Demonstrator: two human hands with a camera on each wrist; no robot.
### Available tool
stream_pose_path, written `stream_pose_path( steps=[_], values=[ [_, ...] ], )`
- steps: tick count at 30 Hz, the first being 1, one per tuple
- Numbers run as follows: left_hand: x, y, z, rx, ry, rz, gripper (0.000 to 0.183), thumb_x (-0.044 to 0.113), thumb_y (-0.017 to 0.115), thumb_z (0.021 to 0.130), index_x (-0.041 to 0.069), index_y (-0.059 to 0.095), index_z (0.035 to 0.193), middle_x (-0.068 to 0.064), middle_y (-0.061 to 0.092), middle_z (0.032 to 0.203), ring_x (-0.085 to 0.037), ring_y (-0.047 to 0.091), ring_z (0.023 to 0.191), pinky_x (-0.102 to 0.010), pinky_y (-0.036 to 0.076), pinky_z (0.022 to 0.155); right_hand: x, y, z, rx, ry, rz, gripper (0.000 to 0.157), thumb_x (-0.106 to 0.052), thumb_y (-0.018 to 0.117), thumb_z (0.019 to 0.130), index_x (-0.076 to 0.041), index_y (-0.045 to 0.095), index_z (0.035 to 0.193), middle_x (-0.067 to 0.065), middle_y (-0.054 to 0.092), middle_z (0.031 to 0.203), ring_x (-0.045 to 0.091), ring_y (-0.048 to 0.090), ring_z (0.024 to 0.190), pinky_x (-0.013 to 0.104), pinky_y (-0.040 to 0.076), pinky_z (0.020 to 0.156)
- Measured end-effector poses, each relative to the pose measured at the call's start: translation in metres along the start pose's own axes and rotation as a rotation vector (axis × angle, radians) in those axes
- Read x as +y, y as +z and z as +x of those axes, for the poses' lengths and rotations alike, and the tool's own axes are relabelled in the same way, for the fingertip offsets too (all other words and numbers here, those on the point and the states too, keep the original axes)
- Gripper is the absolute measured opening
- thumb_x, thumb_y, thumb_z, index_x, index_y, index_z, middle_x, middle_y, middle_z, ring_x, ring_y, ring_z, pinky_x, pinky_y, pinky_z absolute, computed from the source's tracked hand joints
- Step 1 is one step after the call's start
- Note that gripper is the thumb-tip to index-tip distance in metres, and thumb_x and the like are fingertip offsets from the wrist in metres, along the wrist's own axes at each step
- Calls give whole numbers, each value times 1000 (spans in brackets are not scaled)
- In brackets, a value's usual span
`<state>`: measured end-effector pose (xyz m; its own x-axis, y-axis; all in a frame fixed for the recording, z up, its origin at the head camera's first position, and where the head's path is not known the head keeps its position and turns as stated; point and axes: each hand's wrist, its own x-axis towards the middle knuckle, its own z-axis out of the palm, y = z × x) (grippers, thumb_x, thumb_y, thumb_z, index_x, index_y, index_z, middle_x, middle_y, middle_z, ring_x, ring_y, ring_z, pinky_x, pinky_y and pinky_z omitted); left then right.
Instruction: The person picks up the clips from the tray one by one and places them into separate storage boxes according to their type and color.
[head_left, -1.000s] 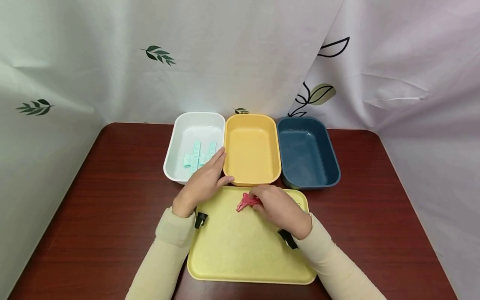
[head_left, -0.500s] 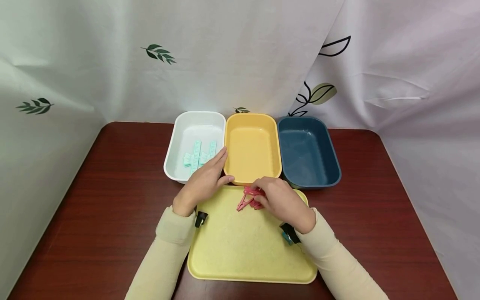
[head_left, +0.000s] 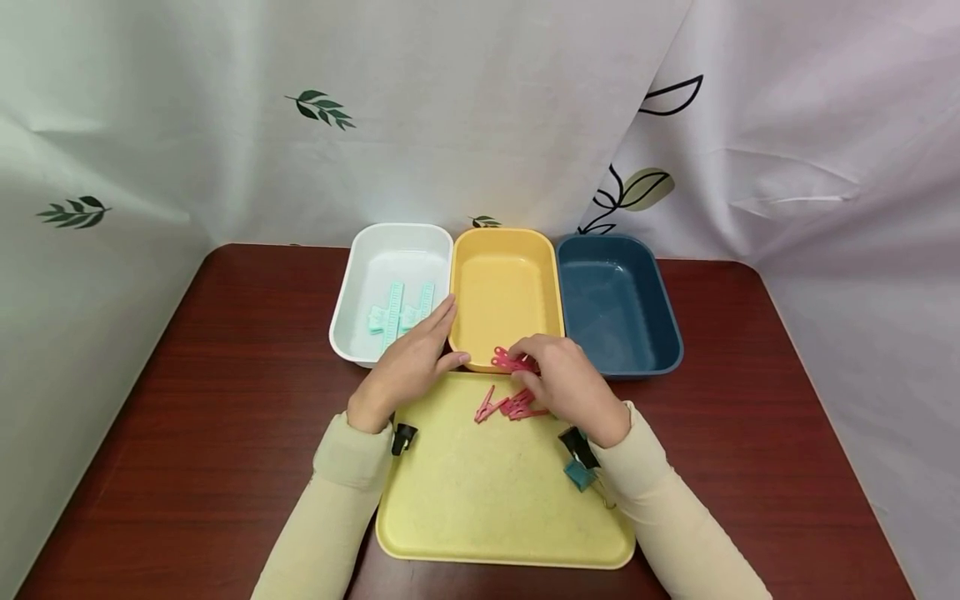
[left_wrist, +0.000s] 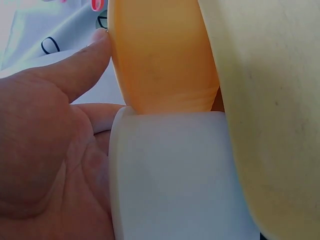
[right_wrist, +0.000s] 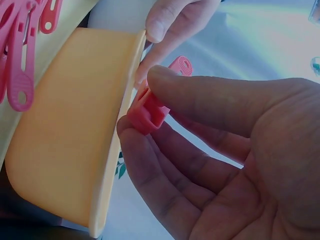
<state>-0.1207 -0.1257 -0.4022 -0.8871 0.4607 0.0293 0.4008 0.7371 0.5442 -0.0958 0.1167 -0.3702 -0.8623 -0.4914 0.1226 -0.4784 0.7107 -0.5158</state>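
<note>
Head view: right hand pinches a pink clip between thumb and fingertips, over the near rim of the yellow bin; can't tell if it's just one. Left hand lies with fingers extended across the white bin and yellow bin edges, gripping nothing. Risk: pinch looks shallow, so the clip could slip and hit the rim or land back among the loose pink clips on the tray. Right sleeve sits by the binder clips and could drag them; uneven left-hand pressure could shift the bins.
</note>
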Motion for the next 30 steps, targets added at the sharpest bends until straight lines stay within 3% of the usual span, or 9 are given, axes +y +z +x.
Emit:
stream_pose_path(
  steps=[21, 30],
  values=[
    [0, 0, -1, 2, -5, 0, 77, 35, 60, 102, -6, 24, 156, -14, 16, 167, -31, 25, 150, -46, 27, 119, 2, -1, 20, 38, 23, -41, 16, -5, 76, 89, -3, 75, 105, 10, 73, 104, 24, 67, 94, 41, 56, 86],
    [0, 0, -1, 2, -5, 8, 77, 36, 59, 102, -6, 24, 156, -14, 17, 167, -30, 25, 150, -44, 27, 119, 3, 3, 29, 12, 47, -67, 14, -5, 71, 93, -3, 76, 106, 10, 73, 104, 25, 68, 94, 41, 56, 86]
  ],
)
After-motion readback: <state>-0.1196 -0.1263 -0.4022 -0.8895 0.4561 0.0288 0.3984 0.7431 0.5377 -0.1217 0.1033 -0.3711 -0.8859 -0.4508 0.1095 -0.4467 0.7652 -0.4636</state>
